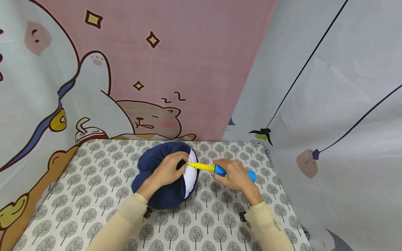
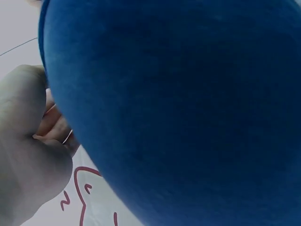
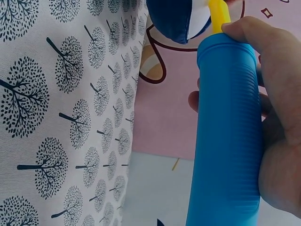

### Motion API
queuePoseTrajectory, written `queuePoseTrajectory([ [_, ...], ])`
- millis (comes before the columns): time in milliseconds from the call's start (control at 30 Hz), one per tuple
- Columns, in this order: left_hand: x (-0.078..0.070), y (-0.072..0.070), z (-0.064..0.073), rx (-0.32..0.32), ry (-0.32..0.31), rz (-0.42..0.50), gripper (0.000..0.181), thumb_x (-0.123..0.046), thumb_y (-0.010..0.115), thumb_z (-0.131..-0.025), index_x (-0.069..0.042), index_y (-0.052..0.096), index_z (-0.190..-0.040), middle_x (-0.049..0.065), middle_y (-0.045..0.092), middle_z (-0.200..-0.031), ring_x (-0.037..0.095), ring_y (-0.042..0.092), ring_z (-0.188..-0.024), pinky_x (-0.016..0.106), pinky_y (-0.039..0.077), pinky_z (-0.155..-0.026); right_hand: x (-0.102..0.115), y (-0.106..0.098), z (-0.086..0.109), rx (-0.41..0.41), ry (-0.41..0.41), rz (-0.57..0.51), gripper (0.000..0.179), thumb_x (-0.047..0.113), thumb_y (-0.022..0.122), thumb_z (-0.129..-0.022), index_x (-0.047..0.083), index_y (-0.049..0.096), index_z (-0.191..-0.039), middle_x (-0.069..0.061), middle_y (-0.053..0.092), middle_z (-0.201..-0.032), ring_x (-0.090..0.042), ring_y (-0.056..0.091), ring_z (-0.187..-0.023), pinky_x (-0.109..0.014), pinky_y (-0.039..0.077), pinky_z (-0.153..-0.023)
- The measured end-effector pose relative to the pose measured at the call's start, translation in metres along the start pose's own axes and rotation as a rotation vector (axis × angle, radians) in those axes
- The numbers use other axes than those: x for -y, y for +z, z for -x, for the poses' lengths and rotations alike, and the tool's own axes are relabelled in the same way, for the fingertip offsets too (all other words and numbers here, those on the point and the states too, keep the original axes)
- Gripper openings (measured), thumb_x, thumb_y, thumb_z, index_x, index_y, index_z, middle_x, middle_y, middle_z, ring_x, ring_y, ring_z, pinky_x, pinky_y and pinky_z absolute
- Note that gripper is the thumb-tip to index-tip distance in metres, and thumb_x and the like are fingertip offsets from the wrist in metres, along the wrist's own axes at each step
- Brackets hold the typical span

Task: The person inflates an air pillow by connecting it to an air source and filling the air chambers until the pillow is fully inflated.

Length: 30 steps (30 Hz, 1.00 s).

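A navy neck pillow [image 1: 168, 150] with a white panel [image 1: 190, 179] along its right side is held above the patterned cloth. My left hand [image 1: 169, 167] grips the pillow at the white panel, its fingertips around the spot where a yellow nozzle meets it. That nozzle belongs to a hand pump [image 3: 228, 127] with a ribbed blue barrel. My right hand [image 1: 233, 174] is wrapped around this barrel, thumb near the yellow end. In the left wrist view the pillow [image 2: 178, 108] fills most of the picture and hides the left fingertips. Whether the nozzle sits inside a valve cannot be seen.
A white cloth [image 1: 103, 205] printed with grey trees covers the surface beneath. Behind it hangs a pink curtain [image 1: 201, 69] with cartoon animals, and a pale curtain [image 1: 345, 122] closes off the right side.
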<state>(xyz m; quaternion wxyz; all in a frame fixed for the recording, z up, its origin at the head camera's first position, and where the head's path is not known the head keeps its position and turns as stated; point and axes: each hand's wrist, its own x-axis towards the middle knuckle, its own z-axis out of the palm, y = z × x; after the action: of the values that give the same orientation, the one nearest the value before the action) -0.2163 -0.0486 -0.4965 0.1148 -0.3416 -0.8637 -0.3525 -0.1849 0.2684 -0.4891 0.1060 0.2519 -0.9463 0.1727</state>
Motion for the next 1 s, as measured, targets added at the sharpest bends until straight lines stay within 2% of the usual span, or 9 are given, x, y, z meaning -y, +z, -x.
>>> queuePoseTrajectory([
  [200, 0.005, -0.001, 0.001, -0.011, 0.021, -0.018, 0.018, 0.0, 0.08, -0.1, 0.002, 0.083, -0.118, 0.02, 0.079, -0.137, 0.035, 0.079, -0.121, 0.05, 0.066, -0.102, 0.0, 0.001, 0.001, -0.004, -0.008, 0.012, 0.045, 0.043, 0.085, -0.097, 0.015, 0.08, -0.132, 0.001, 0.079, -0.102, -0.002, 0.047, -0.065, -0.019, 0.039, -0.057],
  [400, 0.004, -0.001, -0.003, 0.041, 0.011, -0.042, 0.022, -0.005, 0.085, -0.099, 0.001, 0.083, -0.12, 0.019, 0.079, -0.135, 0.035, 0.079, -0.121, 0.048, 0.066, -0.103, 0.0, 0.001, 0.002, -0.014, -0.013, 0.019, 0.046, 0.042, 0.085, -0.097, 0.014, 0.08, -0.133, -0.003, 0.08, -0.106, -0.002, 0.045, -0.063, -0.018, 0.036, -0.054],
  [567, 0.003, -0.001, -0.008, 0.066, 0.004, -0.085, 0.019, -0.006, 0.087, -0.098, -0.001, 0.084, -0.116, 0.016, 0.08, -0.131, 0.032, 0.079, -0.117, 0.046, 0.067, -0.099, 0.002, 0.0, 0.003, -0.024, -0.031, 0.041, 0.044, 0.041, 0.085, -0.096, 0.014, 0.081, -0.131, -0.003, 0.08, -0.106, -0.003, 0.043, -0.062, -0.018, 0.034, -0.053],
  [667, 0.003, 0.001, -0.009, 0.049, 0.032, -0.109, 0.014, -0.004, 0.086, -0.097, -0.002, 0.084, -0.111, 0.014, 0.081, -0.124, 0.03, 0.078, -0.112, 0.045, 0.067, -0.096, 0.002, 0.0, 0.003, -0.024, -0.038, 0.044, 0.043, 0.04, 0.085, -0.096, 0.014, 0.081, -0.129, 0.0, 0.077, -0.099, -0.001, 0.04, -0.061, -0.018, 0.033, -0.052],
  [800, 0.004, 0.005, -0.008, 0.007, 0.074, -0.106, 0.01, 0.0, 0.086, -0.095, -0.002, 0.085, -0.105, 0.013, 0.083, -0.116, 0.031, 0.08, -0.11, 0.048, 0.063, -0.112, 0.001, -0.001, 0.004, -0.013, -0.038, 0.038, 0.042, 0.039, 0.085, -0.095, 0.014, 0.081, -0.128, 0.006, 0.067, -0.087, 0.0, 0.036, -0.06, -0.018, 0.031, -0.051],
  [900, 0.004, 0.007, -0.007, -0.013, 0.074, -0.102, 0.01, 0.001, 0.086, -0.094, -0.002, 0.086, -0.103, 0.013, 0.084, -0.113, 0.033, 0.081, -0.112, 0.05, 0.059, -0.119, 0.001, 0.0, 0.004, -0.01, -0.035, 0.035, 0.04, 0.039, 0.085, -0.095, 0.014, 0.081, -0.127, 0.007, 0.062, -0.084, -0.001, 0.035, -0.06, -0.018, 0.03, -0.052],
  [1000, 0.004, 0.007, -0.007, -0.011, 0.065, -0.106, 0.01, 0.0, 0.084, -0.094, -0.003, 0.086, -0.103, 0.013, 0.083, -0.114, 0.031, 0.079, -0.108, 0.047, 0.066, -0.105, 0.001, 0.0, 0.003, -0.019, -0.042, 0.048, 0.041, 0.04, 0.084, -0.095, 0.014, 0.081, -0.126, 0.006, 0.066, -0.087, -0.001, 0.037, -0.061, -0.018, 0.031, -0.052],
])
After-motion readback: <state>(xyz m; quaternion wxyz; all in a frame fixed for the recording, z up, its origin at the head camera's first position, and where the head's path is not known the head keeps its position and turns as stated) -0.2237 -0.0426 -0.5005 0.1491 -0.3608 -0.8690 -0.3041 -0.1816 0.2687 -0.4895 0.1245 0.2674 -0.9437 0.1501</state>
